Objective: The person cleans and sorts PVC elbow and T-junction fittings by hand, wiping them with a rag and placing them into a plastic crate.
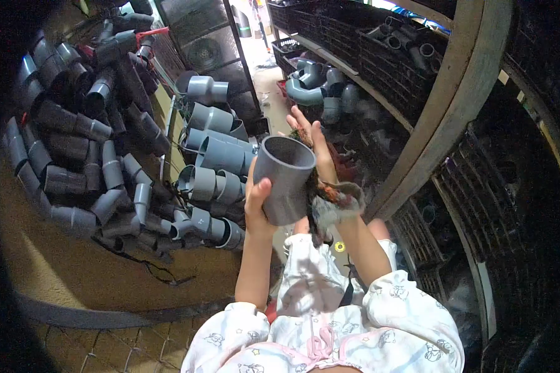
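Observation:
A grey plastic pipe fitting [284, 189] is held up in front of my body, its round open end tilted up. My left hand [259, 202] grips it from the left, thumb across the near side. On the fitting's far right side, my right hand [319, 146] has its fingers stretched upward, with a dirty multicoloured rag [339, 205] caught between that hand and the fitting. Part of the rag shows by the fingers, and the rest hangs over the wrist. The fitting hides much of the right palm.
Many grey fittings are heaped at left [74, 149], and larger reducers [221, 152] are stacked beside them. Grey elbows [308, 90] lie further back. Dark crates [330, 46] line shelves at right, behind a wooden post [448, 105]. A yellow tape roll [340, 247] lies below.

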Available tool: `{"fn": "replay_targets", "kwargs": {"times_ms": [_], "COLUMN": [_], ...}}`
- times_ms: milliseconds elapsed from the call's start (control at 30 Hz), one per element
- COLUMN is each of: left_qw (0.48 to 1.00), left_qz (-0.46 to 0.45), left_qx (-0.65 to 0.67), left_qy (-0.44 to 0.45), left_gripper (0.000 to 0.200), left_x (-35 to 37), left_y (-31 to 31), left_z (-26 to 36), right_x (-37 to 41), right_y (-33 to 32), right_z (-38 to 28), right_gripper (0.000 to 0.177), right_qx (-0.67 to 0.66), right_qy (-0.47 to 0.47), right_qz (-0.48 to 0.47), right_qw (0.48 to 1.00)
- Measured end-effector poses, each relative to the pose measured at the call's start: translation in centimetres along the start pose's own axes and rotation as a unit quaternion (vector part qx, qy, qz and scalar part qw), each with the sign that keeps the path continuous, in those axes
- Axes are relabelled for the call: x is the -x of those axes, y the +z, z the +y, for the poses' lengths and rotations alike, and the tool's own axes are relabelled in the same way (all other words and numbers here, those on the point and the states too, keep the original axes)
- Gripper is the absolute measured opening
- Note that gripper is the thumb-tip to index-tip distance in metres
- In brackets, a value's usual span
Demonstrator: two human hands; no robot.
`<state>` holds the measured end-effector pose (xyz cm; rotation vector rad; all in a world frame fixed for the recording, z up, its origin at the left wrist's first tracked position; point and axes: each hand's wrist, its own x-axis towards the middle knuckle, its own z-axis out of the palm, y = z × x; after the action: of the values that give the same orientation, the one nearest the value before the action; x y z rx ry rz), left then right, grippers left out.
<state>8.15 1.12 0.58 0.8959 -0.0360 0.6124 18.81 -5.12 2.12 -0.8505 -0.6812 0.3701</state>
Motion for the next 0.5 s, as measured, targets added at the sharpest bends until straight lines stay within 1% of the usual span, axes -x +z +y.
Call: {"fn": "replay_targets", "kwargs": {"times_ms": [67, 100, 167, 200, 233, 267, 333, 367, 433, 500], "left_qw": [0.998, 0.998, 0.99, 0.986, 0.979, 0.982, 0.984, 0.984, 0.989, 0.991], "left_qz": [0.026, 0.044, 0.08, 0.113, 0.146, 0.123, 0.076, 0.097, 0.088, 0.068], "left_qx": [-0.048, -0.015, 0.048, 0.073, 0.098, 0.115, 0.149, 0.134, 0.092, 0.054], "left_qy": [0.007, -0.03, -0.105, -0.103, -0.099, -0.089, -0.068, -0.067, -0.079, -0.098], "left_gripper": [0.058, 0.056, 0.052, 0.049, 0.046, 0.047, 0.049, 0.052, 0.052, 0.051], "left_x": [-0.5, -1.1, -2.5, -2.8, -3.1, -3.1, -3.2, -2.6, -2.3, -2.0], "left_y": [0.4, -0.1, -2.9, -2.7, -2.5, -2.4, -1.3, 0.1, -0.7, -2.0], "left_z": [0.1, -0.3, -2.4, -2.6, -2.8, -2.6, -1.6, -0.8, -0.7, -0.2], "right_x": [0.1, -0.2, 0.6, 1.0, 1.7, 2.3, 3.6, 4.1, 4.8, 4.9], "right_y": [-0.4, -1.5, -1.7, -1.6, -1.0, -0.4, -0.1, 0.1, 0.3, -0.2], "right_z": [1.1, 3.2, 3.0, 2.8, 2.2, 1.6, 1.3, 1.4, 2.0, 2.5], "right_gripper": [0.06, 0.052, 0.046, 0.043, 0.039, 0.035, 0.038, 0.039, 0.044, 0.047], "right_qx": [0.046, 0.169, 0.216, 0.239, 0.225, 0.211, 0.341, 0.338, 0.333, 0.259], "right_qy": [0.005, -0.039, -0.066, -0.082, -0.069, -0.054, -0.12, -0.135, -0.163, -0.131], "right_qz": [0.05, 0.134, 0.116, 0.107, 0.084, 0.061, 0.001, -0.003, -0.01, 0.001], "right_qw": [0.998, 0.976, 0.967, 0.961, 0.968, 0.974, 0.932, 0.931, 0.929, 0.957]}}
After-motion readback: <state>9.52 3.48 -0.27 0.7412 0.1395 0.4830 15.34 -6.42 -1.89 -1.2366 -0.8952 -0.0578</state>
